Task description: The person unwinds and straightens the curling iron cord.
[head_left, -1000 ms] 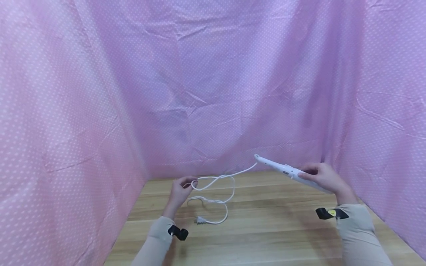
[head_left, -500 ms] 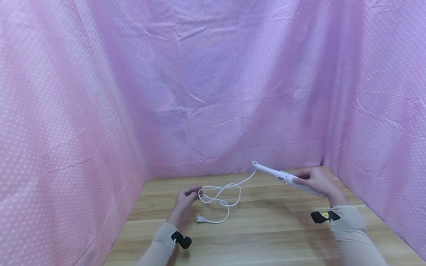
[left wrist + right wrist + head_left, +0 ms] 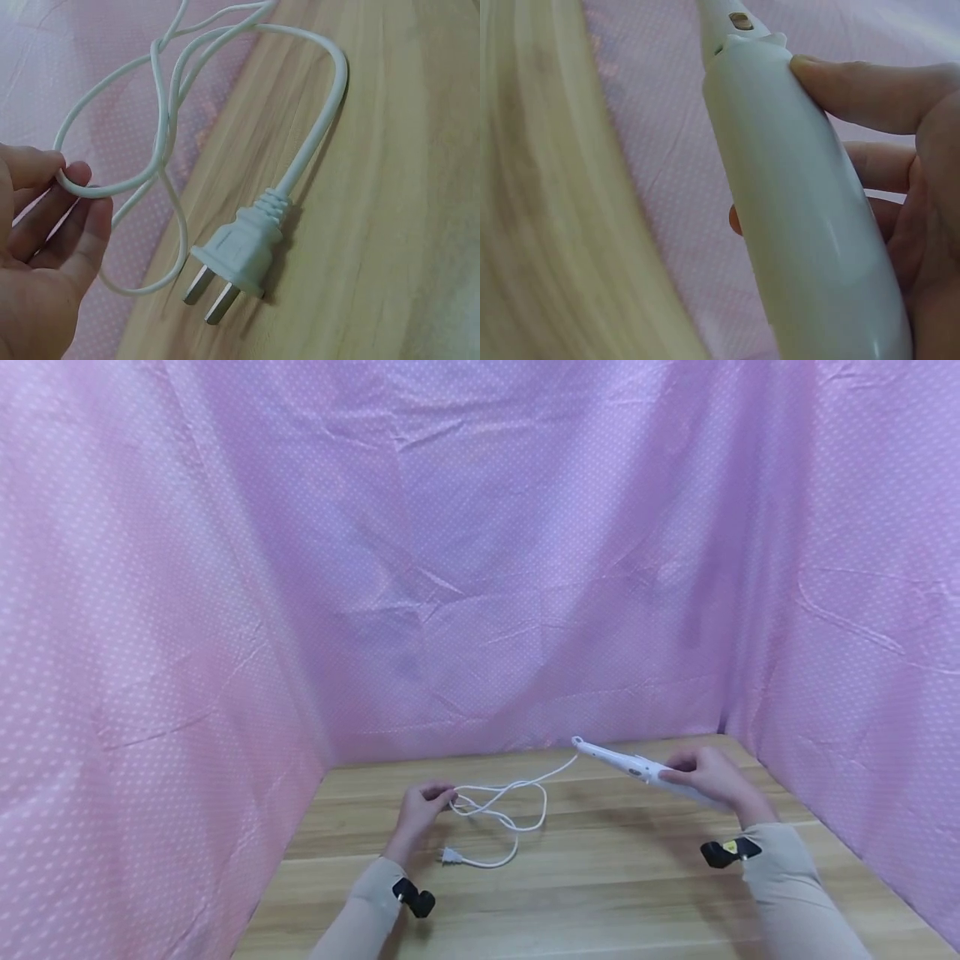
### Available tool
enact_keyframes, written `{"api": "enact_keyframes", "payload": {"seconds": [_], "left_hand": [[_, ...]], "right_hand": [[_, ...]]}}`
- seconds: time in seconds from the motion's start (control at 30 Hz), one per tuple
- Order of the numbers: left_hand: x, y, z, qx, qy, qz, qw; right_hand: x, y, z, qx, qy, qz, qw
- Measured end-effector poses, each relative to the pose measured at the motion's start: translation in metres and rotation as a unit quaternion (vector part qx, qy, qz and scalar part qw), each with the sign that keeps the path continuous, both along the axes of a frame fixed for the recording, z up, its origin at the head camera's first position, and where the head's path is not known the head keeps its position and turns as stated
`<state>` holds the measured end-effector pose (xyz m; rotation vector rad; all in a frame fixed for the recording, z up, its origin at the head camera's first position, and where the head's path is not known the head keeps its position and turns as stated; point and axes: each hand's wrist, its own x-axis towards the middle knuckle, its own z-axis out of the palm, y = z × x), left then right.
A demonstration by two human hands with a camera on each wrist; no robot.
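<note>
My right hand grips a long white corded hair iron, thumb on one side and fingers wrapped behind its wide body. Its slim end carries a small switch and points to the left, raised over the table. From that tip a white power cord runs left in loose loops. Between thumb and fingertips, my left hand pinches one loop of the cord. The two-pin plug hangs low by the wooden surface, to the right of the left hand in the left wrist view.
A wood-grain table spreads below both hands. Pink dotted cloth hangs behind it and along both sides. Black wrist cameras, one at the left wrist, sit on the beige sleeves.
Both hands have come down toward the table. The left hand has shifted right with the cord loop, the right hand slightly left with the hair iron. The plug has stayed nearly in place.
</note>
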<state>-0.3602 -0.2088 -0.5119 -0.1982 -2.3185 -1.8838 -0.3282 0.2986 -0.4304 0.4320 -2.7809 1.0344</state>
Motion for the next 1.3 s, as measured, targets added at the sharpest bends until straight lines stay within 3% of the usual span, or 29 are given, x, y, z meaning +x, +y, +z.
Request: {"api": "enact_keyframes", "payload": {"seconds": [0.13, 0.27, 0.4, 0.6, 0.7, 0.87, 1.1, 1.3], "left_hand": [[0.000, 0.002, -0.002, -0.058, 0.007, 0.007, 0.9983], [-0.001, 0.006, -0.006, -0.117, 0.049, 0.004, 0.9919], [-0.002, 0.011, -0.012, -0.169, 0.097, -0.017, 0.9807], [0.004, 0.017, -0.021, -0.210, 0.090, -0.057, 0.9719], [0.004, 0.017, -0.026, -0.234, 0.109, -0.077, 0.9630], [0.005, 0.017, -0.031, -0.287, 0.142, -0.092, 0.9429], [0.005, 0.010, -0.037, -0.332, 0.153, -0.097, 0.9255], [0.008, -0.001, -0.038, -0.330, 0.154, -0.110, 0.9248]], "right_hand": [[-0.004, 0.004, -0.013, -0.007, -0.023, -0.009, 1.000], [-0.009, 0.009, -0.028, -0.010, -0.035, -0.023, 0.999], [-0.015, 0.010, -0.045, -0.011, -0.038, -0.036, 0.999], [-0.017, 0.012, -0.070, 0.001, -0.049, -0.041, 0.998], [-0.018, 0.013, -0.080, 0.012, -0.051, -0.049, 0.997], [-0.019, 0.012, -0.086, 0.017, -0.055, -0.050, 0.997], [-0.020, 0.017, -0.087, 0.025, -0.083, -0.071, 0.994], [-0.021, 0.021, -0.087, 0.040, -0.085, -0.069, 0.993]]}}
